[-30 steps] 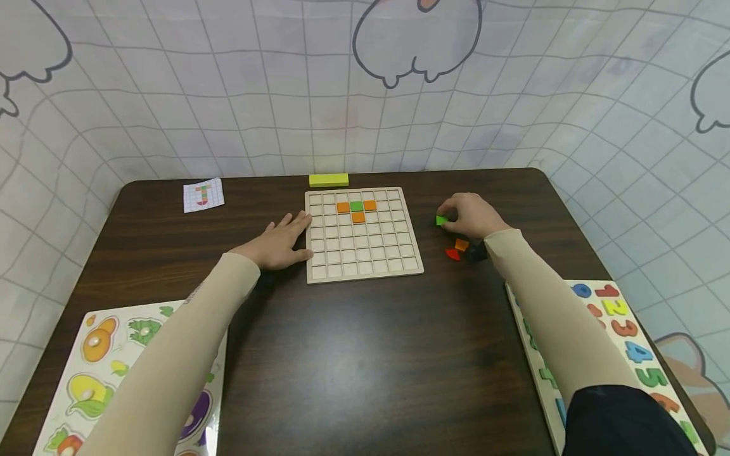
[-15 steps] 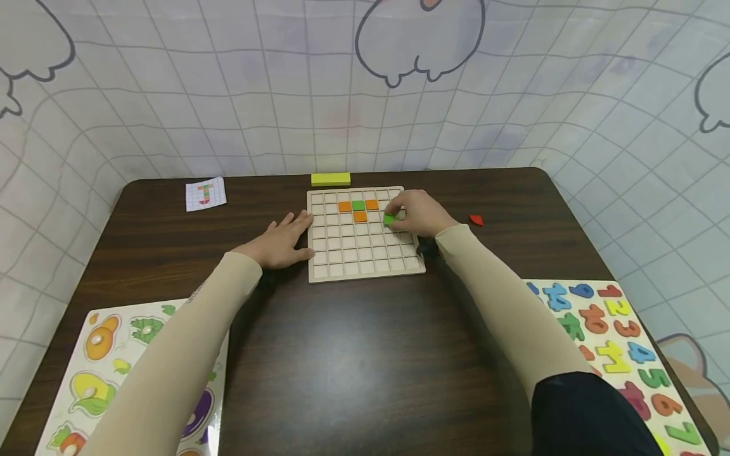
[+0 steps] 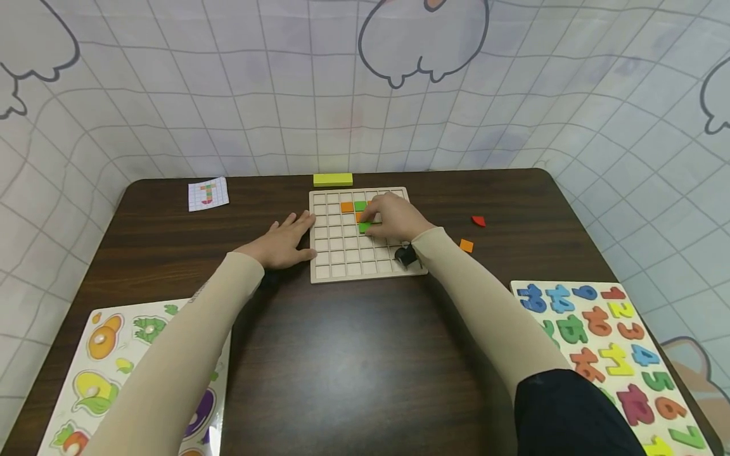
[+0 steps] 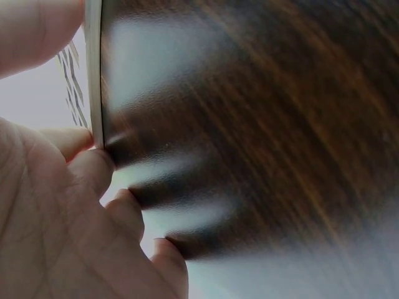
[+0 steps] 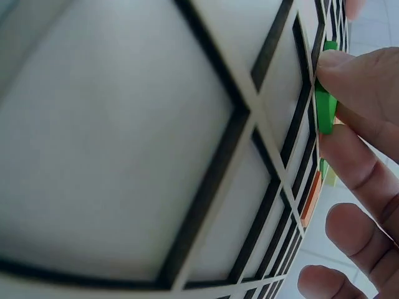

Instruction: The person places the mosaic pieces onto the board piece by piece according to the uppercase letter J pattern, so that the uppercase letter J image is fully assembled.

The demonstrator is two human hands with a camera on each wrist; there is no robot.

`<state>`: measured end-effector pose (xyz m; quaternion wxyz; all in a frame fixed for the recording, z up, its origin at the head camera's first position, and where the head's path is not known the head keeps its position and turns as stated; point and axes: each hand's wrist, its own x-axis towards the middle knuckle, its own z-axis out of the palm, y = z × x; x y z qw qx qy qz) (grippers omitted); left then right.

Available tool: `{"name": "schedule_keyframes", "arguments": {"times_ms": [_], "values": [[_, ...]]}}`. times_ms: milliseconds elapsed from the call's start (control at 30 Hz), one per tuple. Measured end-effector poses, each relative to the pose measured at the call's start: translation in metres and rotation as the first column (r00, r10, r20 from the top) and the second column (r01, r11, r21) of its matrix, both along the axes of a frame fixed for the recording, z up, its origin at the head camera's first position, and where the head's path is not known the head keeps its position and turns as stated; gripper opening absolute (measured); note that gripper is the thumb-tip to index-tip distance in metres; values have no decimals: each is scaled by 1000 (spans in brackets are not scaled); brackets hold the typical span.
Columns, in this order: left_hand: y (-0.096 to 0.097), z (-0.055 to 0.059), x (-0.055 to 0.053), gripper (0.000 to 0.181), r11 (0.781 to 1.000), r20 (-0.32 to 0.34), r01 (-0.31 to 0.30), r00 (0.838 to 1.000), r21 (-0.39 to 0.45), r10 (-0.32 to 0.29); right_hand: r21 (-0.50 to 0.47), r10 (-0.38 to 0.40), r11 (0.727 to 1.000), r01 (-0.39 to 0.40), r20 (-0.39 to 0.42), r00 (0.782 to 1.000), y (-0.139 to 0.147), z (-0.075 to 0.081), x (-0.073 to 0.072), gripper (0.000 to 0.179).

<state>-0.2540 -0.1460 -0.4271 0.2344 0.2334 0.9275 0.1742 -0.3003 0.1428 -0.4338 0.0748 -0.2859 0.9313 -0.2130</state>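
One green tile is shifting left, now reaching the grid board just below an orange tile; we're judging another placement is nearly finishing. Our right hand is pinching the green tile, pointing leftward; our left hand is touching the board's left edge, fingers spread.

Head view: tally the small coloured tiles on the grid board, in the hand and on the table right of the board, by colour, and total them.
Orange tiles: 4 (3 on the grid board, one mostly hidden by the right hand; 1 on the table)
Green tiles: 2 (one pinched by the right hand)
Red tile: 1
Total visible: 7
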Motion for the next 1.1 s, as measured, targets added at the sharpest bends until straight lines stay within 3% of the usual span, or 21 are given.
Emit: {"name": "schedule_keyframes", "arguments": {"times_ms": [400,600,833,1100], "values": [[1,-1,1,86,1000,-2,-6,1000,-2,6,-4,5,1000,-5,32,999,3,3,5,25],[0,1,1,86,1000,1,3,1000,0,-3,-10,-57,998,58,45,997,15,6,7,25],[1,4,0,85,1000,-9,6,1000,1,-6,-35,-134,990,137,75,988,44,11,13,28],[1,-1,0,86,1000,-5,-3,1000,11,3,32,-142,990,140,79,987,96,8,27,38]]}}
